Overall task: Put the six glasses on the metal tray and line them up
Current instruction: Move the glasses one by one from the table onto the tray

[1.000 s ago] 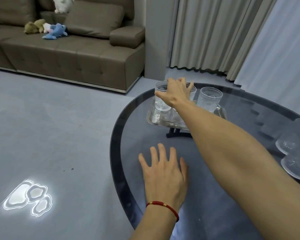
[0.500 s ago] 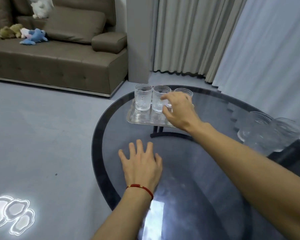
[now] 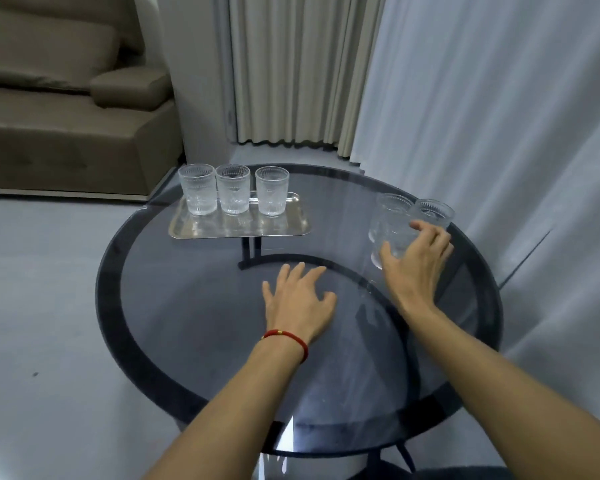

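Glasses in two groups on round glass table (image 3: 174,306). Three upright in a row along far edge of metal tray (image 3: 201,230), at far left of tabletop: left glass (image 3: 198,189), middle glass (image 3: 232,188), right glass (image 3: 272,191). Left and middle nearly touching; small gap before the right one. Near half of tray bare and shiny, with reflections of the three.

Remaining glasses clustered at far right of tabletop, well apart from tray. Clear and overlapping, so exact count hard to tell: one at back (image 3: 430,213), one beside it to the left (image 3: 390,211), one nearer (image 3: 394,242) partly behind fingers.

Right hand (image 3: 413,261) curved around that nearer glass, thumb on its left side, fingers over its right side and rim; looks wrapped on it, though firmness of contact unclear through the glass. Glass low at table level; resting or lifted, cannot tell.

Left hand (image 3: 298,299) palm down near table centre, fingers loosely spread and slightly curled, nothing in it. Red cord bracelet (image 3: 288,337) on that wrist.

Dark ring band around tabletop; dark stand visible through glass under tray. Brown sofa (image 3: 66,133) beyond on far left, pale curtains (image 3: 291,71) behind, grey floor (image 3: 32,289) all around.
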